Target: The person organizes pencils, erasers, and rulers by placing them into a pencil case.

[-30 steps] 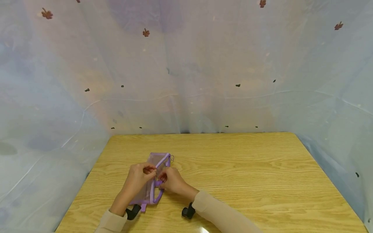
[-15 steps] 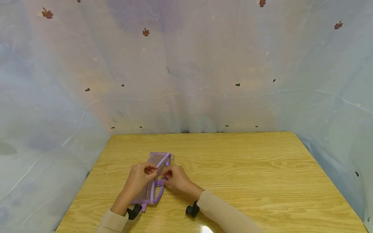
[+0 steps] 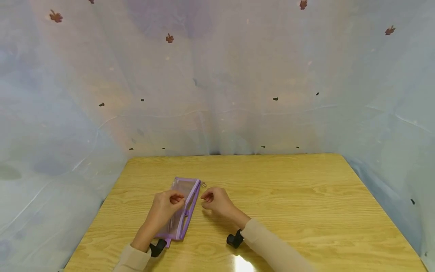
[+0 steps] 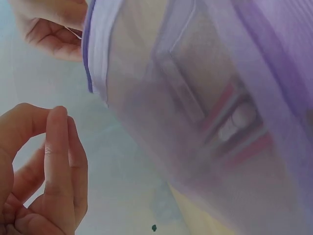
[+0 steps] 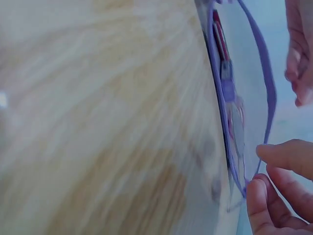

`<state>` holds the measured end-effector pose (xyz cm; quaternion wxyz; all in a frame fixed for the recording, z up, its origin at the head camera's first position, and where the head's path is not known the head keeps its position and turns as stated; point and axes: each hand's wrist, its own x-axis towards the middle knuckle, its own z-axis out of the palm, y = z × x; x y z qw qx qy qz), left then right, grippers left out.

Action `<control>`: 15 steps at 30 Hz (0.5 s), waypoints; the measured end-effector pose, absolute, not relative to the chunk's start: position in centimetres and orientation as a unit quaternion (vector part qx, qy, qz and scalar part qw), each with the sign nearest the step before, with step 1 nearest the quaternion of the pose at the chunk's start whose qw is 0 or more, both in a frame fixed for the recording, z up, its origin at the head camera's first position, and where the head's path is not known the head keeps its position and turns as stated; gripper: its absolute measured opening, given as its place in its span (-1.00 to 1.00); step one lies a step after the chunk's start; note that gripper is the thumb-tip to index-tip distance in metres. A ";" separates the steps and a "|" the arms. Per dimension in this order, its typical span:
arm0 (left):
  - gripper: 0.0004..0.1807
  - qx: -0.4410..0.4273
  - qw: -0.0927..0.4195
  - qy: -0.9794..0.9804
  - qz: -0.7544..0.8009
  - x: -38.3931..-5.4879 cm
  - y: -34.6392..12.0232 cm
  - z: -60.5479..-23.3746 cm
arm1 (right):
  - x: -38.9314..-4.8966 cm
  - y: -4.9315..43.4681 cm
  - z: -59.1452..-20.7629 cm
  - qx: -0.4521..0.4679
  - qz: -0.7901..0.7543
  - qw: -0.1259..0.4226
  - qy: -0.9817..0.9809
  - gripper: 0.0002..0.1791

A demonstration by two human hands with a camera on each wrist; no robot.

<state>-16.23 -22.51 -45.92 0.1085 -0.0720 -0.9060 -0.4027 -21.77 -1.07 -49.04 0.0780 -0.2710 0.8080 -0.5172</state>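
Note:
A see-through pouch (image 3: 178, 226) with purple trim lies on the left half of the table, its zip side gaping. My left hand (image 3: 166, 204) is above the zip edge. Its thumb and fingertip meet in the left wrist view, a little apart from the fabric, and what lies between them is hidden. Just right of the pouch, my right hand (image 3: 217, 202) has its fingers loosely bent. In the right wrist view its fingertips (image 5: 257, 191) are close to the pouch's end, with nothing visible in them. Through the mesh show a pale stick (image 4: 183, 90) and a white rounded item (image 4: 242, 117).
The wood-grain table (image 3: 289, 207) reaches right and back. A pale curtain (image 3: 231, 75) with leaf prints surrounds it on the far side and both flanks. A small ring (image 3: 203, 184) hangs at the pouch's far corner. Black wrist cameras (image 3: 234, 239) stick out below the hands.
My right hand has moved right, off the pouch's opening. The purple handle loop and the strap by it have sunk out of sight along the edge. My left hand has barely moved.

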 end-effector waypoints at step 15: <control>-0.74 -0.111 0.125 -0.891 -0.423 -16.6 -19.0 -47.0 | -23.2 3.6 -48.9 -0.206 -0.535 0.033 0.819 -0.84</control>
